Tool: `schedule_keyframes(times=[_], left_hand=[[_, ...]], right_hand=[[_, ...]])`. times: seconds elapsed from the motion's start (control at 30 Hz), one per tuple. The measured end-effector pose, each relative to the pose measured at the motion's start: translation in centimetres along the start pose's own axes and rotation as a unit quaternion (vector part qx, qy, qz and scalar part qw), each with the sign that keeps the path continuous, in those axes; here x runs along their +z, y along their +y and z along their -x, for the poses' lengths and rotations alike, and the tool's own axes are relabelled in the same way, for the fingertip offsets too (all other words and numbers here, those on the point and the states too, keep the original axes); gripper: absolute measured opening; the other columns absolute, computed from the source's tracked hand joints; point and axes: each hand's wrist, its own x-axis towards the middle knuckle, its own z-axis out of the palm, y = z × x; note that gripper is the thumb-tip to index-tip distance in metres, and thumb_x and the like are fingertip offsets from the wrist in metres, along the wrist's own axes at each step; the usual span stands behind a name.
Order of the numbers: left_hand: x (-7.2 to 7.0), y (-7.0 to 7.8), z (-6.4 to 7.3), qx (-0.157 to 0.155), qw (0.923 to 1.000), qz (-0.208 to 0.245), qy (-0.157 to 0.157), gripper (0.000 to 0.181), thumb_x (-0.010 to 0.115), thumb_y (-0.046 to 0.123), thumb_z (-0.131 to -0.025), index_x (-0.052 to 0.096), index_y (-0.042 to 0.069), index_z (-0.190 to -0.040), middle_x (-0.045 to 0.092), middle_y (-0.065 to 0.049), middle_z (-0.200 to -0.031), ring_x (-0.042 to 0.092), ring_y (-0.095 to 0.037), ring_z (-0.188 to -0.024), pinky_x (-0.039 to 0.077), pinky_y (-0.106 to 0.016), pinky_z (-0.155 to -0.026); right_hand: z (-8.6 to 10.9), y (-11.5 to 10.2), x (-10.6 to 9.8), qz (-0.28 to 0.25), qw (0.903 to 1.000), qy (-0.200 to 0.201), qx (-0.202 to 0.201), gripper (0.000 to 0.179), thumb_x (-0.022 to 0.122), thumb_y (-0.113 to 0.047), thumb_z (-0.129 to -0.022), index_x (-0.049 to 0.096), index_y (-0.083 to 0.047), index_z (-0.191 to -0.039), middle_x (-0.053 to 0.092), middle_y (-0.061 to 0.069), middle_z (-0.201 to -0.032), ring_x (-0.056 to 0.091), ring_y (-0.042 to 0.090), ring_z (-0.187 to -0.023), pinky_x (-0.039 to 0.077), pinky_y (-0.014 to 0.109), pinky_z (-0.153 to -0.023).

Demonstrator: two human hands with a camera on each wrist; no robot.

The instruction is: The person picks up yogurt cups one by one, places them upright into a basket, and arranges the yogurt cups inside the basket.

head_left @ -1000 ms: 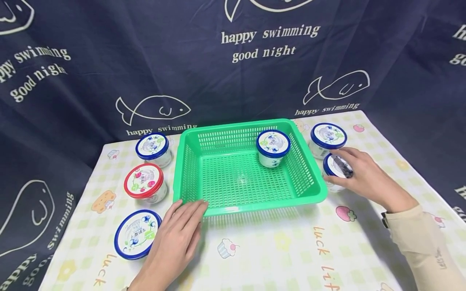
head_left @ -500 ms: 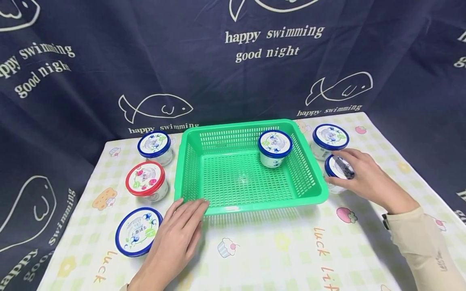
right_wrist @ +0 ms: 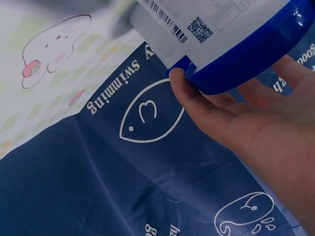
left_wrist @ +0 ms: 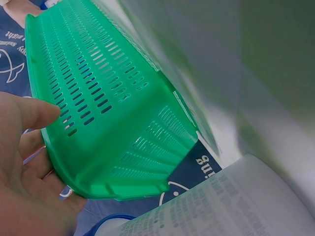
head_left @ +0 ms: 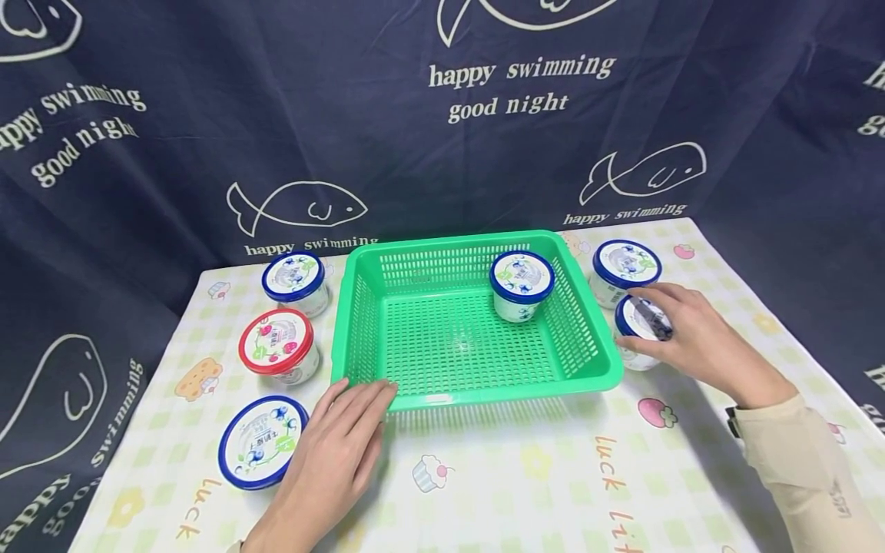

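Observation:
My left hand (head_left: 342,438) holds the front left corner of a green plastic basket (head_left: 477,397). In the left wrist view its thumb (left_wrist: 42,114) presses the outer wall while the fingers go over the rim. At the basket's right side, my right hand (head_left: 691,338) grips a white tub with a blue lid (head_left: 632,319), thumb on the near side and fingers on the far side. The right wrist view shows fingertips at the edge of that lid (right_wrist: 256,61). Inside the basket, toward the back right, stands another blue-lidded tub (head_left: 522,284) with blueberry pictures.
Just behind the gripped tub is another blue-lidded tub (head_left: 625,269). Left of the basket stand a blue-lidded tub (head_left: 293,280), a red-lidded tub (head_left: 276,346) and a nearer blue-lidded tub (head_left: 259,442) close beside my left hand. A dark blue curtain (head_left: 415,153) hangs behind the table.

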Motion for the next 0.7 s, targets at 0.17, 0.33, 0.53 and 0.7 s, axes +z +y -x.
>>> schedule_keyframes(times=[0.17, 0.33, 0.53, 0.7], left_hand=[[0.0, 0.0, 0.0, 0.004, 1.0000, -0.001, 0.003, 0.046, 0.029, 0.025, -0.106, 0.057, 0.008, -0.139, 0.061, -0.007, -0.135, 0.056, -0.027, -0.124, 0.028, -0.048, -0.117], [0.0, 0.1, 0.1, 0.001, 1.0000, 0.001, -0.003, 0.047, 0.029, 0.027, -0.106, 0.058, 0.007, -0.138, 0.061, -0.007, -0.136, 0.056, -0.028, -0.124, 0.027, -0.047, -0.117], [0.1, -0.1, 0.1, 0.002, 1.0000, 0.000, -0.001, 0.047, 0.030, 0.026, -0.106, 0.057, 0.008, -0.139, 0.060, -0.007, -0.137, 0.055, -0.027, -0.125, 0.027, -0.047, -0.117], [0.1, -0.1, 0.0, 0.005, 1.0000, -0.001, 0.003, 0.046, 0.030, 0.026, -0.106, 0.057, 0.008, -0.139, 0.061, -0.008, -0.136, 0.056, -0.027, -0.125, 0.028, -0.047, -0.117]], right_hand=[[-0.1, -0.4, -0.5, 0.003, 0.9999, 0.014, -0.006, 0.074, 0.091, -0.032, -0.069, 0.061, 0.002, -0.127, 0.055, 0.028, -0.128, 0.049, 0.050, -0.116, 0.038, 0.064, -0.097], [-0.1, -0.7, -1.0, 0.006, 0.9998, 0.021, -0.004, 0.073, 0.091, -0.032, -0.069, 0.062, 0.001, -0.127, 0.056, 0.026, -0.127, 0.049, 0.049, -0.117, 0.038, 0.064, -0.098], [-0.1, -0.9, -1.7, 0.008, 0.9994, 0.035, -0.002, 0.074, 0.091, -0.031, -0.068, 0.061, 0.000, -0.128, 0.056, 0.025, -0.127, 0.047, 0.049, -0.119, 0.036, 0.065, -0.101], [0.0, -1.1, -2.0, 0.013, 0.9990, 0.044, 0.004, 0.075, 0.090, -0.031, -0.068, 0.060, 0.001, -0.128, 0.055, 0.026, -0.127, 0.045, 0.050, -0.120, 0.035, 0.064, -0.103]])
